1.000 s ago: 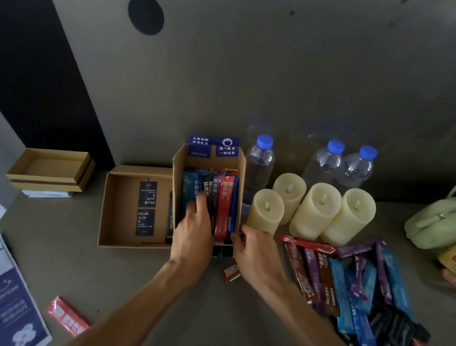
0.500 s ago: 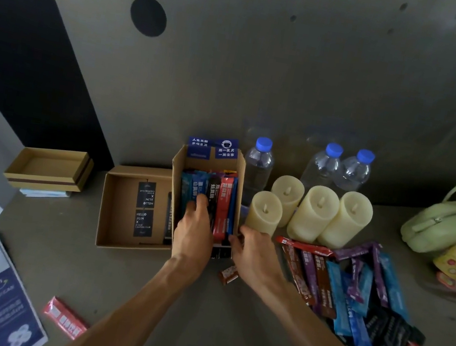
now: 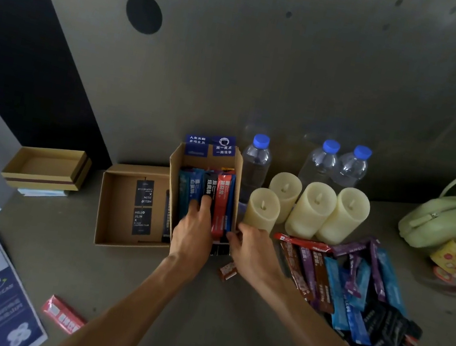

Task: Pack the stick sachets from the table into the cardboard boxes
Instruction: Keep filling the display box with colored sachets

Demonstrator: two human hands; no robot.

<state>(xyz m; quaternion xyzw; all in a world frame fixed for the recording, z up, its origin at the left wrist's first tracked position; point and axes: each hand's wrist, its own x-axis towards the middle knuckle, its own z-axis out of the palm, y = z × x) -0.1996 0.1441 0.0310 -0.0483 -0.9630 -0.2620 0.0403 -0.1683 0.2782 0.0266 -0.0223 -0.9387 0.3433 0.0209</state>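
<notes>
Sachets (image 3: pixel 217 198) stand packed in the box (image 3: pixel 175 169). The left hand (image 3: pixel 193 232) lies on them, fingers extended and pressing; the loose pile (image 3: pixel 352 289) lies to the right. The right hand (image 3: pixel 254 249) touches the box's near corner, grip undeterminable. Risk: uneven pressure may buckle sachets or shove the box into the adjacent candle (image 3: pixel 263 209).

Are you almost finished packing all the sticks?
Not nearly. One row of sachets stands in the open box. The left hand presses on them, while the right hand touches the box's corner. A pile and a stray red sachet lie on the table.
</notes>
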